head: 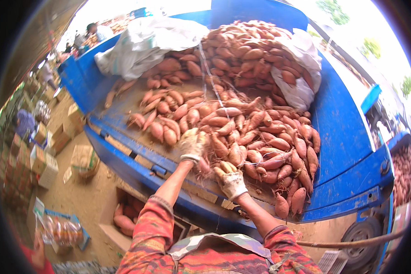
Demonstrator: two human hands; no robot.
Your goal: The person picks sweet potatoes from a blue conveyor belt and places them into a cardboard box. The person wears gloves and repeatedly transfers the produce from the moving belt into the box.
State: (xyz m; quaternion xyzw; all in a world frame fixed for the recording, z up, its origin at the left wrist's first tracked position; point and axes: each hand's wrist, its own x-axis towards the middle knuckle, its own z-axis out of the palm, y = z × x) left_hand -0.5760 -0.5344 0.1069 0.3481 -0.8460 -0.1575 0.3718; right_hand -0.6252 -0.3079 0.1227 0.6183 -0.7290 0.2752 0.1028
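A heap of reddish sweet potatoes (pixel 239 137) covers much of the blue truck bed (pixel 147 144). My left hand (pixel 191 145), in a soiled white work glove with yellowish fingertips, reaches over the near left edge of the heap. Its fingers lie against the roots there, and whether it grips one is hidden. My right hand (pixel 231 179), gloved the same way, is lower and nearer to me with curled fingers at the front of the heap. Between the two hands is a blurred sweet potato (pixel 202 166) with thin rootlets. White string (pixel 210 77) trails over the pile.
White woven sacks (pixel 150 41) lie at the back. Below the lowered blue tailgate (pixel 123 164), a cardboard box (pixel 114 233) holds sweet potatoes. A bagged load (pixel 63 233) sits on a blue stand at left, beside another person's arm (pixel 37 246). Cartons (pixel 42 164) stand beyond.
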